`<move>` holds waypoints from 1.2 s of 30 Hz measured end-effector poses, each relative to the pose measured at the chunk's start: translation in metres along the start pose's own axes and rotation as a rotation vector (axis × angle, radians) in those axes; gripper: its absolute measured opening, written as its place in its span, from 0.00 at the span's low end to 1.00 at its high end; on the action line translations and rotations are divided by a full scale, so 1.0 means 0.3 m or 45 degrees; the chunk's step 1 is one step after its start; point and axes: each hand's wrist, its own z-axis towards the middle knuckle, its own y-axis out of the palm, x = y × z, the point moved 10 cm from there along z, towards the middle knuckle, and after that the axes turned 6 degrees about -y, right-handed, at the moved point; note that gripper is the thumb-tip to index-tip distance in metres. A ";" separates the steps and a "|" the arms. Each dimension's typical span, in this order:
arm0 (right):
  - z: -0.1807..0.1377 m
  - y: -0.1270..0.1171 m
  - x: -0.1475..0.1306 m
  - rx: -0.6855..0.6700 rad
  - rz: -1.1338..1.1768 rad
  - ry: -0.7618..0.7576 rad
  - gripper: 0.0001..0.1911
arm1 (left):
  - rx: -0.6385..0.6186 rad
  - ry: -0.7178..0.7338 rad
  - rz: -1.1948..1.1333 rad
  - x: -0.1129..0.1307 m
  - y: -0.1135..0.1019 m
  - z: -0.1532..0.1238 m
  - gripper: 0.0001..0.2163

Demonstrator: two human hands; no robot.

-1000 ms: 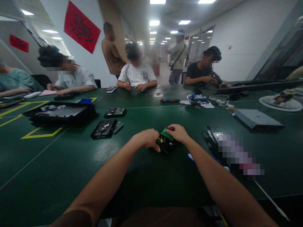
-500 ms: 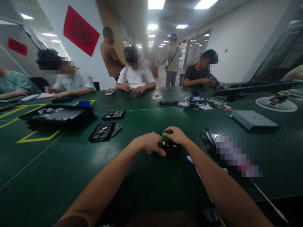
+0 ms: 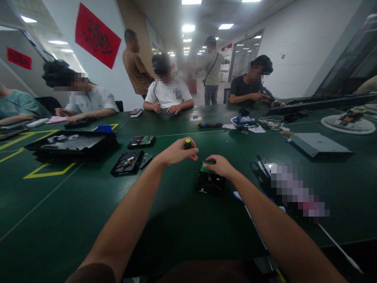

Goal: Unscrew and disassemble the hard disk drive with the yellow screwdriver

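My left hand (image 3: 180, 151) is closed around a screwdriver (image 3: 187, 144) with a dark handle and a yellow end. It is raised above the table, apart from the hard drive; the screwdriver's tip is hidden. The black hard drive (image 3: 210, 184) lies flat in front of me. On its far part sits a green circuit board (image 3: 207, 168), which my right hand (image 3: 219, 166) grips with bent fingers. Whether the board is loose from the drive I cannot tell. To the left lie another black drive body (image 3: 126, 162), a separate circuit board (image 3: 145, 160) and a drive with its board showing (image 3: 141, 142).
A black tray (image 3: 72, 145) stands at left. A grey metal box (image 3: 321, 144) and a white fan grille (image 3: 347, 125) are at right. Nearer lie a blue-ended tool (image 3: 238, 196) and a blurred-out object (image 3: 297, 190). Several people sit or stand beyond the green table (image 3: 165, 228).
My left hand has lifted off the hard drive with the screwdriver, moving up and left, uncovering the drive. My right hand has stayed at the green circuit board.
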 end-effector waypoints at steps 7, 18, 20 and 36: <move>-0.014 -0.005 -0.020 -0.009 0.005 0.000 0.23 | 0.275 0.284 -0.082 0.101 -0.027 0.129 0.13; -0.018 -0.011 -0.031 -0.020 -0.068 -0.026 0.30 | 0.360 0.331 0.044 0.021 -0.018 0.118 0.23; -0.019 -0.009 -0.032 -0.020 -0.055 -0.042 0.31 | 0.372 0.315 0.062 0.005 -0.026 0.113 0.21; -0.019 -0.014 -0.039 -0.055 -0.050 -0.061 0.29 | 0.395 0.344 0.082 -0.040 0.001 0.130 0.20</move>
